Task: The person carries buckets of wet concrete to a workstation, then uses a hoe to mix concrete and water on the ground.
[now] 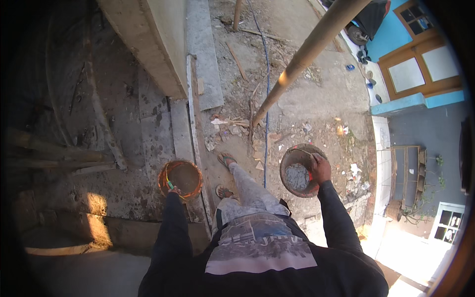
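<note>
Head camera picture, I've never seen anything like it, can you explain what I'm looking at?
There is no machine here, just a person's bare hands. This single picture comes from a wide fisheye camera on the head, looking down, so straight edges bend. The left hand holds an orange-rimmed bucket by its handle. The right hand holds a darker bucket with wet-looking grey material inside. Scattered debris and a blue cord lie on the ground.
</note>
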A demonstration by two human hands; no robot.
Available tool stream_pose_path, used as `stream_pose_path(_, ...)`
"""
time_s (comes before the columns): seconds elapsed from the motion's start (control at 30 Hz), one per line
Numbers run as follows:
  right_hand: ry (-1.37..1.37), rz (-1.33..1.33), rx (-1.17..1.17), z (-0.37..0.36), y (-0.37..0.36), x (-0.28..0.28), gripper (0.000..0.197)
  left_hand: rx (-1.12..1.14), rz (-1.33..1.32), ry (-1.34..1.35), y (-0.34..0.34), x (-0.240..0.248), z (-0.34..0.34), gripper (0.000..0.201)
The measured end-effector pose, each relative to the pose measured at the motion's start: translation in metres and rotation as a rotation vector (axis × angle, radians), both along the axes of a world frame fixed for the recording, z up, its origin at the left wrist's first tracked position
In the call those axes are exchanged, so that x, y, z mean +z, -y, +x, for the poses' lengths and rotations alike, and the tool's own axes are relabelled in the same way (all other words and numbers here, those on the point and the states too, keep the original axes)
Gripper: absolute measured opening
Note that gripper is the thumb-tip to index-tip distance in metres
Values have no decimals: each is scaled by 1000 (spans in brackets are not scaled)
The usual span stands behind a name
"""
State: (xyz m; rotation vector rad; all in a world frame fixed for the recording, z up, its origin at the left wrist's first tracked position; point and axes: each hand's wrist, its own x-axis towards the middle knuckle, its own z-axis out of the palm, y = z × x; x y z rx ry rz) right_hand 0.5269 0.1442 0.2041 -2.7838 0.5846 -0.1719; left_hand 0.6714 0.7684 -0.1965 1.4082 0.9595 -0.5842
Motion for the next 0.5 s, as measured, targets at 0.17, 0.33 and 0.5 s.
stream_pose_path(0.17, 80, 217, 413, 118, -92, 216, 22, -353, 183, 44, 12, 68, 7, 36)
stream_pose_path(0.33, 200, 557, 689, 192, -192, 393, 20, -317, 165, 229, 25, 148, 1, 39)
stream_pose_path(0.5, 923, 335, 933, 323, -276, 556, 18, -113, 215, 341, 2, 224, -33, 42)
